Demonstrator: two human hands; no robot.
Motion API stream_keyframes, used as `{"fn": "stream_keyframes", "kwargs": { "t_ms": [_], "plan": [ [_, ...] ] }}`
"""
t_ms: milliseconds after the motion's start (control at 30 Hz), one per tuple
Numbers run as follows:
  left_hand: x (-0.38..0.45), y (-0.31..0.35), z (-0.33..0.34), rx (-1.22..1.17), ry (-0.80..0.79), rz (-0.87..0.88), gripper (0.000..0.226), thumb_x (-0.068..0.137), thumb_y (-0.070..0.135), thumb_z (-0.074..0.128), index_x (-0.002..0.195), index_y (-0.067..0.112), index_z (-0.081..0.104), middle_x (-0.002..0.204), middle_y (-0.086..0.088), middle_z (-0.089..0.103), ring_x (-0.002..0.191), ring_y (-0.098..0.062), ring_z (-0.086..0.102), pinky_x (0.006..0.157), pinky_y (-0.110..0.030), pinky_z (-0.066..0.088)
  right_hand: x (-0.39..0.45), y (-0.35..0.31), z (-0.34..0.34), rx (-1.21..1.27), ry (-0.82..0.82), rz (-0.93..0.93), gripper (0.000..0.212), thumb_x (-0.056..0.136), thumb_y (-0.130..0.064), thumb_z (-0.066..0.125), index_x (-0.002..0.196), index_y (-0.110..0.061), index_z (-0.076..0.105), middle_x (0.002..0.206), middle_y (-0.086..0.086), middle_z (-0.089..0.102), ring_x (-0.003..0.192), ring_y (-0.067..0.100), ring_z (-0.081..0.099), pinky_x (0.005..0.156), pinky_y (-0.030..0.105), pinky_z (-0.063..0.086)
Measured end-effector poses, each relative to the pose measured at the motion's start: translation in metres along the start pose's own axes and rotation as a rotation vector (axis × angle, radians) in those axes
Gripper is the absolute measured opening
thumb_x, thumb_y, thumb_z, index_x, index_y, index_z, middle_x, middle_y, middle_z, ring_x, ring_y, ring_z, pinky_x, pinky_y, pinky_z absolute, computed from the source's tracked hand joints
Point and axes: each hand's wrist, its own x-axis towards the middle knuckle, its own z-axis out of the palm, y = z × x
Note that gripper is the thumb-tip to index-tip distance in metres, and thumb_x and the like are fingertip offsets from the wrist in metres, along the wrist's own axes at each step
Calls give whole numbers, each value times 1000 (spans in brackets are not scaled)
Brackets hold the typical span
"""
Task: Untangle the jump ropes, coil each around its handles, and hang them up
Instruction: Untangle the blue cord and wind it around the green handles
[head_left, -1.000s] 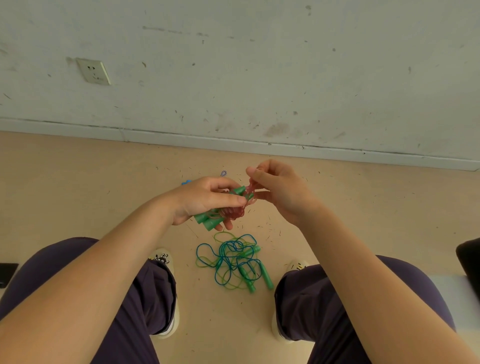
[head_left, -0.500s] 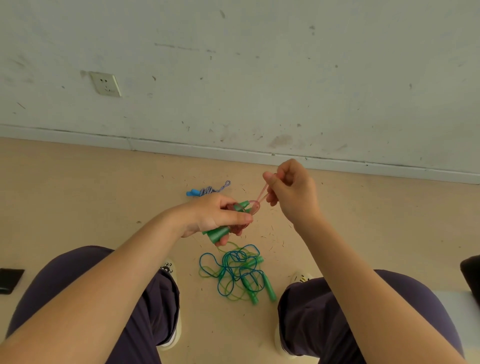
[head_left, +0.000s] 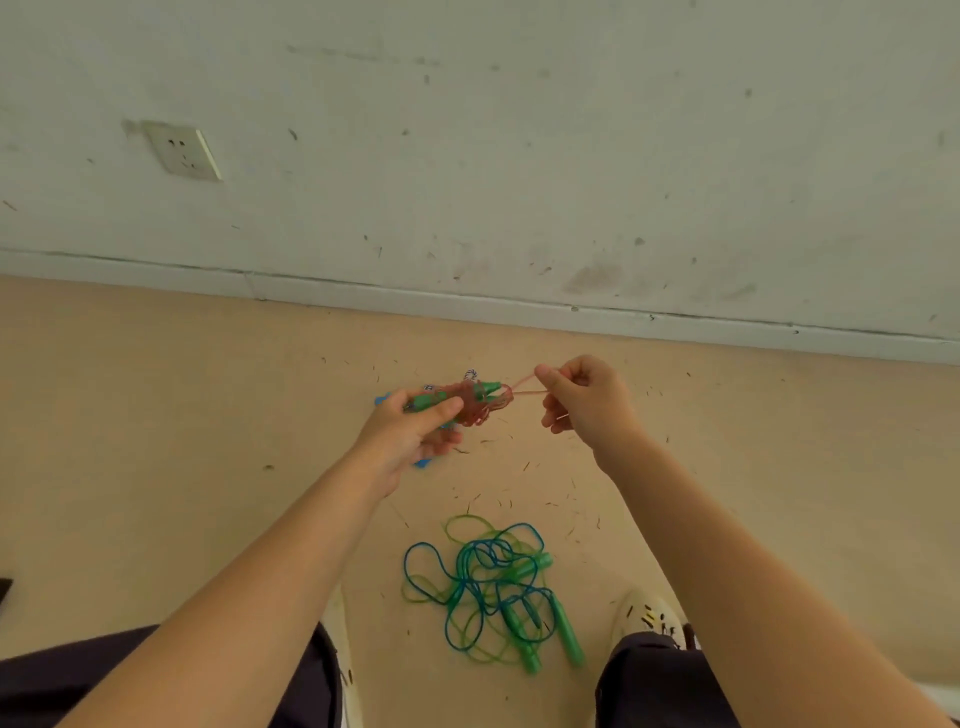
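Observation:
My left hand (head_left: 410, 434) grips a pair of green handles (head_left: 441, 397) with a pink rope (head_left: 480, 402) coiled around them. My right hand (head_left: 584, 400) pinches a loop of that pink rope (head_left: 524, 387) and holds it taut to the right of the handles. On the floor between my feet lies a tangle of blue and green ropes (head_left: 483, 577) with green handles (head_left: 566, 631). A blue-handled, striped rope (head_left: 470, 375) lies on the floor behind my left hand, mostly hidden.
A grey wall with a socket (head_left: 183, 150) rises just beyond the beige floor (head_left: 156, 415). My knees in dark trousers and pale shoes (head_left: 649, 616) flank the tangle. Small debris is scattered on the floor.
My right hand has drawn the pink rope loop out to the right, away from the handles. Both hands sit farther forward over the floor, and the view has tilted.

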Motion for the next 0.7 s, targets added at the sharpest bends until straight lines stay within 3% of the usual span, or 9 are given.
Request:
{"fn": "stream_keyframes", "kwargs": {
  "t_ms": [267,400,500,633,700],
  "plan": [
    [123,-166,-14,311,220,-274,41,82,28,81,113,9,62,95,-12,72,57,-19,69,52,-27,55,103,172,50,-156,-58,338,22,95,-22,64,87,-7,51,64,11,66,41,20,56,42,28,44],
    [172,-195,-9,423,214,-202,33,86,32,76,107,10,64,87,-6,72,56,-15,68,50,-21,54,139,205,63,-146,-29,358,18,96,-21,62,90,-8,51,70,13,68,45,21,60,43,28,47],
    [196,-196,-1,459,254,-139,28,89,33,73,102,10,64,78,-1,70,53,-12,65,46,-16,51,157,208,66,-134,-41,285,16,96,-26,61,97,-12,54,88,12,72,64,23,68,57,34,55],
    [207,-195,-1,553,253,-99,33,89,40,70,104,11,67,90,-3,74,60,-9,68,52,-17,50,157,213,63,-249,-155,239,50,90,-46,65,130,-20,49,102,-5,69,91,20,70,79,42,60],
    [196,-198,-6,599,252,-116,42,89,45,69,115,14,62,107,1,68,78,-10,67,64,-19,48,146,221,59,-293,-131,239,72,84,-56,67,142,-25,38,113,-6,64,98,21,66,85,43,57]
  ]
}}
